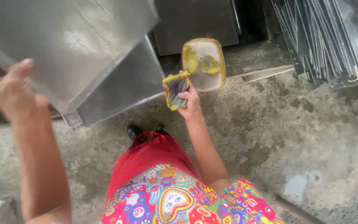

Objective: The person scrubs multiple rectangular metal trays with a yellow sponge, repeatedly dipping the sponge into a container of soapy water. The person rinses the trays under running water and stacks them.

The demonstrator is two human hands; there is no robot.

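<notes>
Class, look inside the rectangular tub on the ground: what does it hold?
The tub holds cloudy liquid and two yellow sponge pieces. Its bottom is hidden by the murk. The right hand holds another sponge beside it.

Metal tray (71, 45): dull grey sheet steel, smooth, with a soft sheen. Sponge (175, 89): worn foam, yellow, stained dark, matt. Plastic tub (204, 64): yellowed, cloudy, wet-looking. Stacked sheets (332, 37): dark metal, glossy edges. Floor (295, 132): rough concrete, blotchy, damp. Skirt (150, 155): red cloth, matt.
</notes>
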